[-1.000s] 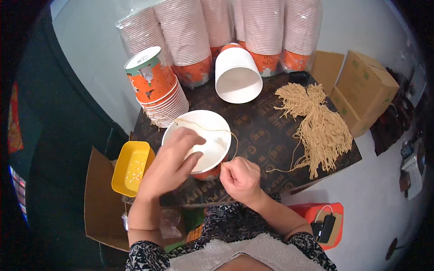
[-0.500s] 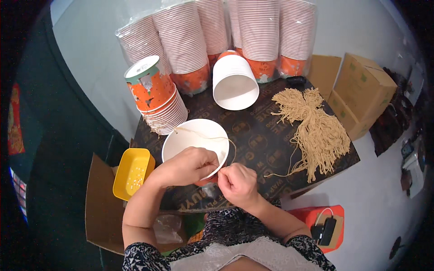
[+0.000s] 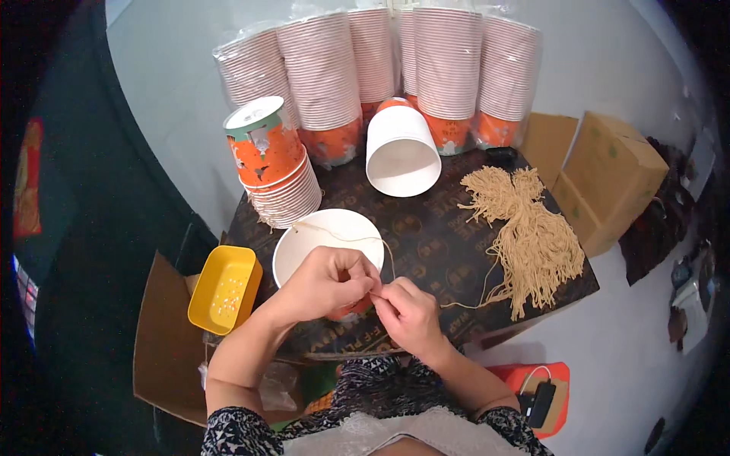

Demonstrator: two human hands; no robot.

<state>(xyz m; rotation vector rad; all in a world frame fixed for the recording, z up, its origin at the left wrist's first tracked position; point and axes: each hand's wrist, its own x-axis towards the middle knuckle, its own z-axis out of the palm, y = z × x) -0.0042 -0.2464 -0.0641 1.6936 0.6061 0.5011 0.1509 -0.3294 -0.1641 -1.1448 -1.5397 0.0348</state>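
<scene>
A white-lined paper bucket (image 3: pixel 300 247) stands mouth up at the near edge of the table, its outside orange. A tan string (image 3: pixel 334 232) comes from its far left wall, arcs over the opening and drops to my hands at the near right rim. My left hand (image 3: pixel 331 285) is closed in a pinch over the bucket's near side. My right hand (image 3: pixel 411 311) is closed too, just outside the rim, its fingertips meeting those of my left hand on the string. The string's end is hidden between my fingers.
A bundle of tan strings (image 3: pixel 532 243) lies at the right. Left stands a stack of orange buckets (image 3: pixel 266 156); a bucket lies tipped (image 3: pixel 403 163). Wrapped bucket stacks (image 3: pixel 319 76) line the back. A yellow tray (image 3: pixel 220 285) with small white pieces sits left, by an open carton (image 3: pixel 163 342).
My left hand has lifted out of the bucket's opening to the rim, and its fingertips now meet my right hand's. The view has shifted slightly.
</scene>
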